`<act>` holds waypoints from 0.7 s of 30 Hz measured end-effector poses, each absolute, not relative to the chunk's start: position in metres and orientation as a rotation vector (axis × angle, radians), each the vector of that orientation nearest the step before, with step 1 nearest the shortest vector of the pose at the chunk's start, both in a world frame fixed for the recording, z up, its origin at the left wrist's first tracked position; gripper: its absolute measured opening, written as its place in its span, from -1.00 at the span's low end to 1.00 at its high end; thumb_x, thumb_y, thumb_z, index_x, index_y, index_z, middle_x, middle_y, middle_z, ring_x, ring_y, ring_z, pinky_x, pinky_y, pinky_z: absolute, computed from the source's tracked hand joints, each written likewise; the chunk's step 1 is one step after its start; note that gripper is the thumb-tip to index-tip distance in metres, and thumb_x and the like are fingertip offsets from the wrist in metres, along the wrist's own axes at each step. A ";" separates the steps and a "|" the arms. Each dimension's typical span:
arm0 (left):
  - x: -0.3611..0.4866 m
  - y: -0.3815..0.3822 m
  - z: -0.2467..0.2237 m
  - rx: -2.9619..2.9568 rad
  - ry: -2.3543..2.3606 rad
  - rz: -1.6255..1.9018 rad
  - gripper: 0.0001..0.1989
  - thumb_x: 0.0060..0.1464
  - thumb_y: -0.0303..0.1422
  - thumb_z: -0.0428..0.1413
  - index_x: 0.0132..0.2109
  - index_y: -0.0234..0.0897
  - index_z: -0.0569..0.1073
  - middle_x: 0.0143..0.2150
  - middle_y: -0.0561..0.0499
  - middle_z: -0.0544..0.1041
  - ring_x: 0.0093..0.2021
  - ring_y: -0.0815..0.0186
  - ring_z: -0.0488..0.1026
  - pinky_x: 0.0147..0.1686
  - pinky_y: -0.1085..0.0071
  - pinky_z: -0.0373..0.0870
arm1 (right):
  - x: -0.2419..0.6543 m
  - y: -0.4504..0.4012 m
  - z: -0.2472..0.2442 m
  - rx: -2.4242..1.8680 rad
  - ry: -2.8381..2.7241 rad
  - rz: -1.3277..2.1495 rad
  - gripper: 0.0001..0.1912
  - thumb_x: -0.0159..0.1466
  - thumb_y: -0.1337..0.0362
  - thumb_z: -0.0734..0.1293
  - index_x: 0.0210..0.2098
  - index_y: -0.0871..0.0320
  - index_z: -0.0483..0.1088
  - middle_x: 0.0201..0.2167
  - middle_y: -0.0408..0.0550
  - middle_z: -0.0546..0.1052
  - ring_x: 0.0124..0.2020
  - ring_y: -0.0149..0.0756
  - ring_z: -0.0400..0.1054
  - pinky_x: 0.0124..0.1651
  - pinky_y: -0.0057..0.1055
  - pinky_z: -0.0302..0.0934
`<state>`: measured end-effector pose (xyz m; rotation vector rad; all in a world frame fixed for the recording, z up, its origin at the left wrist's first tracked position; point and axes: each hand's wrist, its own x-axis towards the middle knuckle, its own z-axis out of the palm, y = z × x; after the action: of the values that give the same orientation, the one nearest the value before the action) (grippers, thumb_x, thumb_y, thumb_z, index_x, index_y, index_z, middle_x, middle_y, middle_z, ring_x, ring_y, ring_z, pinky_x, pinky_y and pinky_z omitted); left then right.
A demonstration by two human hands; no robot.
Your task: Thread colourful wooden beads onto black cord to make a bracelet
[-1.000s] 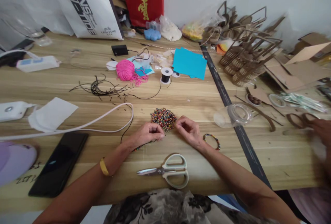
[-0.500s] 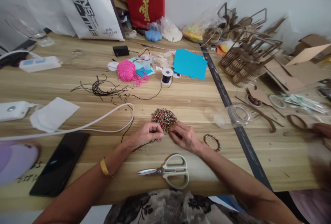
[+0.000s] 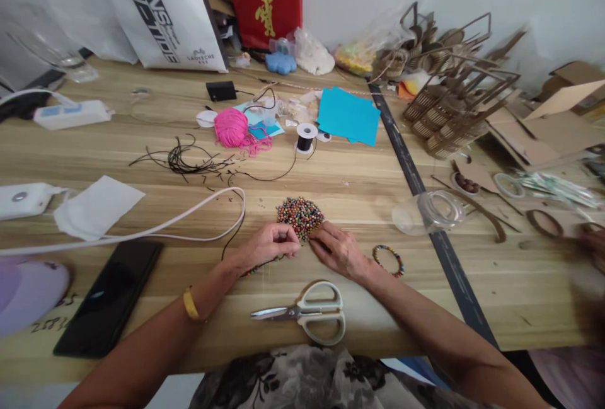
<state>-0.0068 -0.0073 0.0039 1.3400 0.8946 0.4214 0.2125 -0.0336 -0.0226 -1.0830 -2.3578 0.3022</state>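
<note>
A heap of small multicoloured beads (image 3: 299,217) lies on the wooden table in front of me. My left hand (image 3: 269,246) is closed in a pinch at its near left edge, on a black cord (image 3: 280,258). Some beads threaded on that cord (image 3: 253,270) show beneath the wrist. My right hand (image 3: 338,250) touches the near right side of the heap, fingers bent and thumb close to them; whatever is between the fingertips is too small to make out. By the right wrist lies a finished-looking bead bracelet (image 3: 388,261). Scissors with cream handles (image 3: 302,313) rest nearer my body.
A black cord spool (image 3: 306,138), pink yarn ball (image 3: 231,127) and blue sheets (image 3: 348,116) sit further back. Leftward are cut black cords (image 3: 182,160), a white cable (image 3: 189,236) and a phone (image 3: 109,299). Brown baskets (image 3: 439,116) stand right; another person's hand (image 3: 596,248) is at the edge.
My hands hold nearly the same pose at the bead heap. At the right edge the other person's hand has shifted slightly away from a brown ring. The view has moved a little.
</note>
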 end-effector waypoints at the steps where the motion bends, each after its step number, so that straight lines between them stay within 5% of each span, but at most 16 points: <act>1: -0.007 -0.007 0.004 1.343 0.891 0.424 -0.81 -0.01 -0.29 0.16 -0.42 -0.36 0.40 -0.51 0.06 0.45 -0.50 0.45 0.30 -0.47 0.53 0.20 | 0.212 -0.033 -0.022 -1.081 -2.362 0.301 -0.89 0.34 0.36 0.21 -0.20 0.16 0.36 -0.30 0.00 0.46 -0.38 -0.37 0.35 -0.38 -0.48 0.20; 21: -0.007 -0.007 0.002 1.353 0.888 0.416 -0.81 -0.02 -0.29 0.16 -0.41 -0.36 0.41 -0.52 0.06 0.44 -0.50 0.45 0.30 -0.47 0.53 0.20 | 0.212 -0.030 -0.015 -0.892 -2.108 0.704 -0.94 0.30 0.36 0.25 -0.25 0.17 0.36 -0.38 -0.02 0.47 -0.38 -0.36 0.35 -0.33 -0.45 0.24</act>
<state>-0.0067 -0.0071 0.0019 1.3534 0.8883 0.4165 0.2115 -0.0304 -0.0148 -0.8923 -2.1077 0.7035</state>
